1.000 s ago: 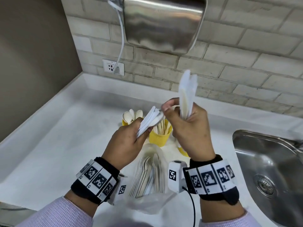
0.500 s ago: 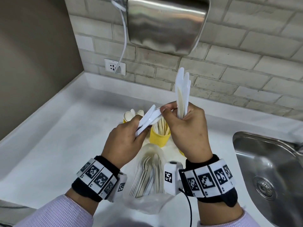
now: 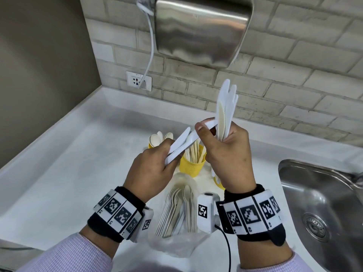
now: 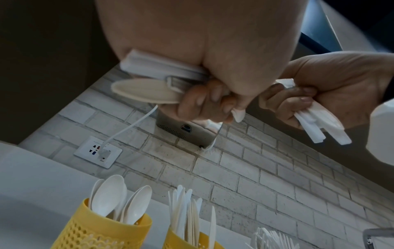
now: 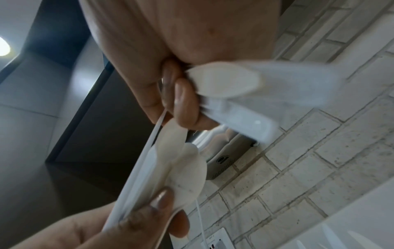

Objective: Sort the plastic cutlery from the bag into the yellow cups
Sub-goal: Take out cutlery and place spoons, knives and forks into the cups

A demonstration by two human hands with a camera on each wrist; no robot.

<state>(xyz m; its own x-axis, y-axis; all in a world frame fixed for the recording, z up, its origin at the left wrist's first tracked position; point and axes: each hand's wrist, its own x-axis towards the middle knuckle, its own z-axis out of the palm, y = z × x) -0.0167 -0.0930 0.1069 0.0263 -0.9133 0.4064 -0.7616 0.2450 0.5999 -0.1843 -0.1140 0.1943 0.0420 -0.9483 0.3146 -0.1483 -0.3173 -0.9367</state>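
My left hand (image 3: pixel 157 165) grips a slanted bunch of white plastic knives (image 3: pixel 179 146) above the cups. My right hand (image 3: pixel 227 160) holds an upright bunch of white and cream knives (image 3: pixel 225 107); its thumb and forefinger also pinch one serrated knife (image 3: pixel 209 122) that reaches across to the left bunch. Below stand yellow cups: one with spoons (image 4: pixel 102 232), one with knives (image 3: pixel 193 165), and a third (image 3: pixel 219 183) mostly hidden behind my right hand. The clear bag (image 3: pixel 176 244) lies in front with several pieces of cutlery (image 3: pixel 176 209) in it.
A steel sink (image 3: pixel 324 203) is set into the white counter (image 3: pixel 78 173) at the right. A steel hand dryer (image 3: pixel 202 30) hangs on the brick wall above the cups, its cable running to a socket (image 3: pixel 138 80). A dark wall closes the left side.
Both hands keep their bunches, close together above the cups. The knife pinched by my right thumb now lies further across toward the left bunch. The right bunch has tilted slightly.
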